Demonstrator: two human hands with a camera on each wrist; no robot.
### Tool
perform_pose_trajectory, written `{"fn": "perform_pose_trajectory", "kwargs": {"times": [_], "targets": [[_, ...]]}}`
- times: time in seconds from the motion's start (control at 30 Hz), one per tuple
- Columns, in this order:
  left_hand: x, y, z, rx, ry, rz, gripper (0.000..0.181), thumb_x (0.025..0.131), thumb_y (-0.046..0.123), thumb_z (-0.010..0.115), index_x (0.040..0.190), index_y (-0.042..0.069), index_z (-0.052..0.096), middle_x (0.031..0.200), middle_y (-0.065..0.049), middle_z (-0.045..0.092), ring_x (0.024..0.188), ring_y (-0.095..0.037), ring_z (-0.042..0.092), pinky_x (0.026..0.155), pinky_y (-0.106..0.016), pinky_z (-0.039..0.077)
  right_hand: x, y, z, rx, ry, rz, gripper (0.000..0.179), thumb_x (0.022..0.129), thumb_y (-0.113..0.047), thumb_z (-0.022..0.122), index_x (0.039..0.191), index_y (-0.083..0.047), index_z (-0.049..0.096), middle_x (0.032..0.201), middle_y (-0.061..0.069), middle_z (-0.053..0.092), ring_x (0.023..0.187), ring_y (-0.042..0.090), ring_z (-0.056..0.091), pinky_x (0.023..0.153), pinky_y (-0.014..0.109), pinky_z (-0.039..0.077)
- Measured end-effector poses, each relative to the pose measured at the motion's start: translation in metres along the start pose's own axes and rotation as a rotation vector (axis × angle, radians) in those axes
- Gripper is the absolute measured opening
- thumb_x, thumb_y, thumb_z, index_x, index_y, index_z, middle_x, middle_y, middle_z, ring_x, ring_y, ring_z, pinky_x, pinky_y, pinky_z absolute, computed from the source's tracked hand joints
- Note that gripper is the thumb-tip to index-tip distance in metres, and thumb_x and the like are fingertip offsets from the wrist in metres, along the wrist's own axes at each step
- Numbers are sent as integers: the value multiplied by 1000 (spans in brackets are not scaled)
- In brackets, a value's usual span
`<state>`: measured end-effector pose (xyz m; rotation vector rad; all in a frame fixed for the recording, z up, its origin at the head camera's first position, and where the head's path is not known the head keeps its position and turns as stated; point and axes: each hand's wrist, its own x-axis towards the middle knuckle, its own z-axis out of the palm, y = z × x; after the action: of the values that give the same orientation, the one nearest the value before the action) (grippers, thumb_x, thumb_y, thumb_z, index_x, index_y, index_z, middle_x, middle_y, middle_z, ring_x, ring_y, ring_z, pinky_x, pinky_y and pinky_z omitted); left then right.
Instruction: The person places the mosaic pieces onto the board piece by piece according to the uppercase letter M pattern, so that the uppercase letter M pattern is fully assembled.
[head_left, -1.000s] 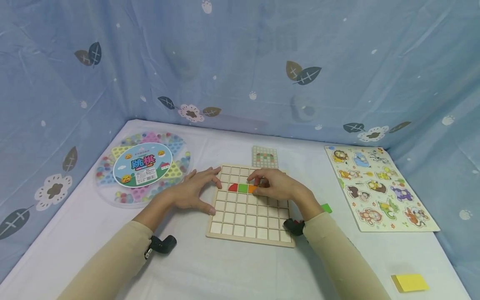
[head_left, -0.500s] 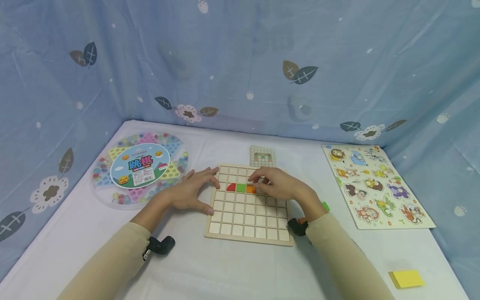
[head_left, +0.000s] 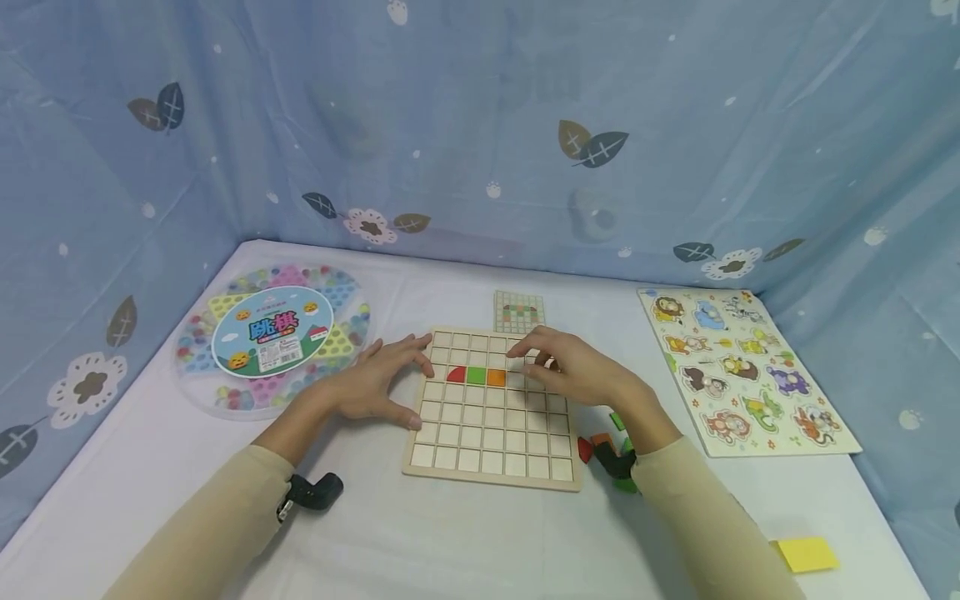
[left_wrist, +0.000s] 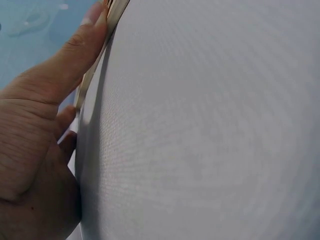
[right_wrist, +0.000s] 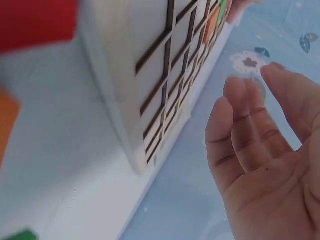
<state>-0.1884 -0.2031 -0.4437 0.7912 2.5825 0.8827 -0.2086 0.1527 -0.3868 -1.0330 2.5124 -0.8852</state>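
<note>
Right hand [head_left: 562, 364] poised just right of the orange tile [head_left: 496, 378], nearer to it than the left hand [head_left: 375, 387].
The right hand's fingers curve loosely apart from the thumb, holding nothing; the left is spread, thumb against the left edge of the gridded board [head_left: 492, 417]. The orange tile ends a row with the green tile [head_left: 476, 376] and red tile [head_left: 456, 374], its long axis left to right, the red's rounded corner facing far left; the near-square board shows no clear long axis.
</note>
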Motion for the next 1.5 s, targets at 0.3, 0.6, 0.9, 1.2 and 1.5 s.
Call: {"fn": "perform_pose_trajectory", "kwargs": {"times": [0.3, 0.6, 0.9, 1.2, 1.5], "targets": [[-1, 0, 1, 10, 3, 4, 64, 73, 57, 87, 122, 30, 57, 173, -4, 15, 159, -35, 9, 122, -70, -4, -19, 6, -9, -18, 22, -5, 30, 102, -16, 65, 131, -9, 63, 130, 8, 66, 100, 17, 63, 82, 35, 56], [0, 1, 0, 8, 12, 15, 64, 73, 56, 88, 122, 29, 58, 173, -5, 17, 159, -34, 10, 122, -70, -4, -36, 18, -17, -50, 56, 22, 28, 99, -11, 68, 127, -10, 65, 126, 6, 68, 98, 17, 63, 78, 33, 56], [-1, 1, 0, 15, 6, 2, 64, 72, 56, 88, 122, 30, 57, 173, -5, 16, 159, -34, 10, 122, -69, -5, -54, 30, -22, -59, 75, 69, 29, 98, -11, 69, 127, -13, 66, 123, 3, 69, 99, 16, 63, 80, 32, 55], [-4, 2, -1, 28, 5, -2, 66, 72, 58, 87, 122, 30, 56, 173, -5, 15, 159, -34, 9, 122, -69, -4, -76, 42, -28, -46, 85, 106, 27, 99, -14, 69, 126, -13, 68, 120, 2, 71, 102, 16, 64, 87, 36, 56], [-1, -1, 0, 26, 7, 0, 65, 71, 59, 87, 122, 33, 56, 173, -2, 14, 160, -33, 9, 123, -67, -4, -98, 57, -32, -51, 126, 163, 28, 97, -12, 72, 124, -13, 69, 118, 1, 71, 102, 15, 65, 87, 34, 58]]}}
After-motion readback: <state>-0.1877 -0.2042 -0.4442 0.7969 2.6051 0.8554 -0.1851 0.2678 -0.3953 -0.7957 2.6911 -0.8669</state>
